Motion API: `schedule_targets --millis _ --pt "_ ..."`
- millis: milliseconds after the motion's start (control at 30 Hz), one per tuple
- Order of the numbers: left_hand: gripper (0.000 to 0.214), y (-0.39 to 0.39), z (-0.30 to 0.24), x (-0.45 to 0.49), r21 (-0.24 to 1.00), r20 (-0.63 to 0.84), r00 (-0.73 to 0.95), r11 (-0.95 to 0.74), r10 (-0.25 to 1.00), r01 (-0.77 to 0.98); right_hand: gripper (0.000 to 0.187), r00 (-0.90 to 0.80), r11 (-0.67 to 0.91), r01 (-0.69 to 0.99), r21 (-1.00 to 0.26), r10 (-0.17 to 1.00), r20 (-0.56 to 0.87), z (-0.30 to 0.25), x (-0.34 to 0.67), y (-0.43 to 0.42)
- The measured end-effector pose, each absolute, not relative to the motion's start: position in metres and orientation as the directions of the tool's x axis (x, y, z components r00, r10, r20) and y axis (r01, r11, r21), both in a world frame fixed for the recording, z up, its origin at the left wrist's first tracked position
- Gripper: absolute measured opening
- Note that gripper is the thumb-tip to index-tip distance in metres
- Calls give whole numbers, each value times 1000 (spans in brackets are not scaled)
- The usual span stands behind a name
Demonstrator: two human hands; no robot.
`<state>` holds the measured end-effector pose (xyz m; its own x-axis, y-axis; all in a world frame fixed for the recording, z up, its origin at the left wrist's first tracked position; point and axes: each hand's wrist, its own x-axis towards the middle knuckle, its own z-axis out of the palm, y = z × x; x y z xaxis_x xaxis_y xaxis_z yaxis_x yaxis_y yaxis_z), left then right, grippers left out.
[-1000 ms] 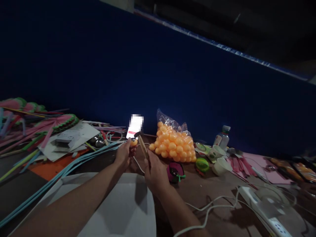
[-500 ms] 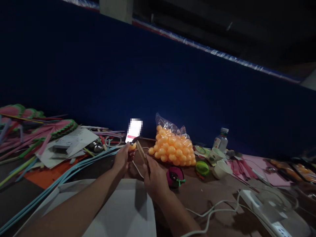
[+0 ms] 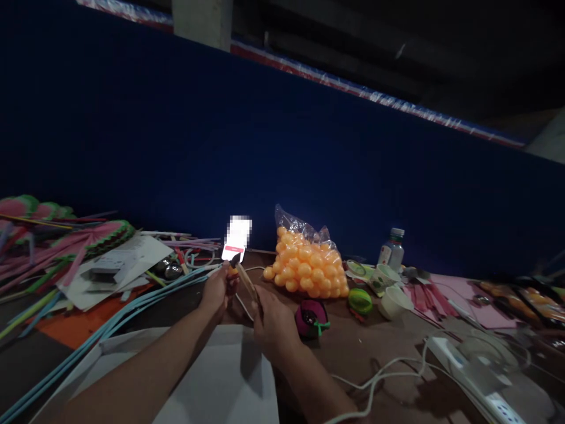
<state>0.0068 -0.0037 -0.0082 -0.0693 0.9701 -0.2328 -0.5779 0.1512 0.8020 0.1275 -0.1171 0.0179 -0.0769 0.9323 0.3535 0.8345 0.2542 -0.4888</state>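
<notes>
My left hand (image 3: 216, 290) is closed around a small orange ball (image 3: 231, 273) held just above the dark table. My right hand (image 3: 272, 315) grips the wooden handle of a small hammer (image 3: 245, 279). The hammer's dark head rests on top of the ball. A clear plastic bag of several orange balls (image 3: 305, 261) lies just right of the hands. A lit phone screen (image 3: 237, 238) stands behind the left hand.
A white sheet (image 3: 220, 377) lies under my forearms. Coloured straws and pink paper fans (image 3: 66, 247) crowd the left. A magenta round thing (image 3: 311, 318), a green lid (image 3: 360, 300), cups (image 3: 392, 297), a bottle (image 3: 392, 250) and a white power strip (image 3: 477, 377) with cables lie right.
The hammer head has come down from beside the ball onto its top. Both hands drifted slightly left in view as the camera tilted up.
</notes>
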Motion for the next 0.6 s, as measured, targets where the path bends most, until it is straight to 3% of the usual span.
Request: schedule_targets --millis 133,267,433,600 --pt "22 -4 -7 6 799 -250 -58 172 966 -576 42 -67 274 832 -483 913 402 20 128 -118" --pt "22 -5 -6 6 797 -251 -69 166 965 -580 40 -79 234 852 -469 942 327 21 128 -117" --pt "20 -7 -2 6 795 -269 -68 182 961 -579 43 -77 266 829 -492 925 371 22 128 -117" --pt "20 -7 -2 7 783 -289 -81 187 954 -594 39 -79 221 853 -472 950 302 23 128 -117"
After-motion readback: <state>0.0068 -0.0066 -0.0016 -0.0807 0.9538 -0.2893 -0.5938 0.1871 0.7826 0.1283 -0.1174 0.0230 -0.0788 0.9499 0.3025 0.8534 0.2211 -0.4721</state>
